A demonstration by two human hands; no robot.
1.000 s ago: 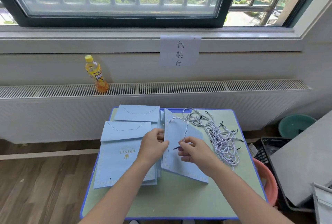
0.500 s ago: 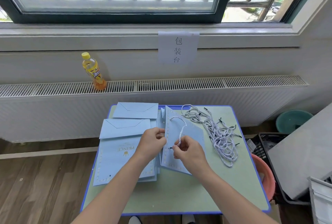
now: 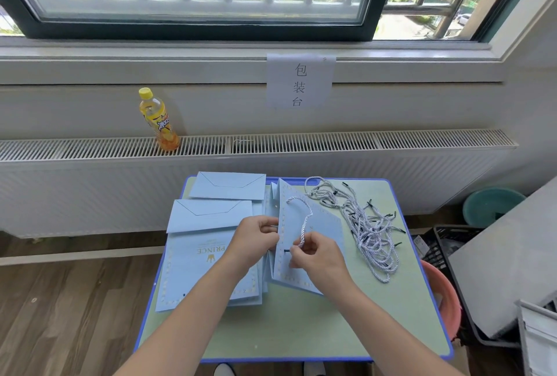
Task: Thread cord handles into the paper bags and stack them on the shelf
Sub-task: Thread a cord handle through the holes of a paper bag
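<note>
the cord looks limp and light, so the right hand pinches it by its stiff black tip while the left hand grips the thin, bendy bag by its punched edge near the tabletop's middle.

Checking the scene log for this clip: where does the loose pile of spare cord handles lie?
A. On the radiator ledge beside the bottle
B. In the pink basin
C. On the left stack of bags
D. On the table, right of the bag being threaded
D: the pile of cord handles lies on the green table, right of the held paper bag.
</note>
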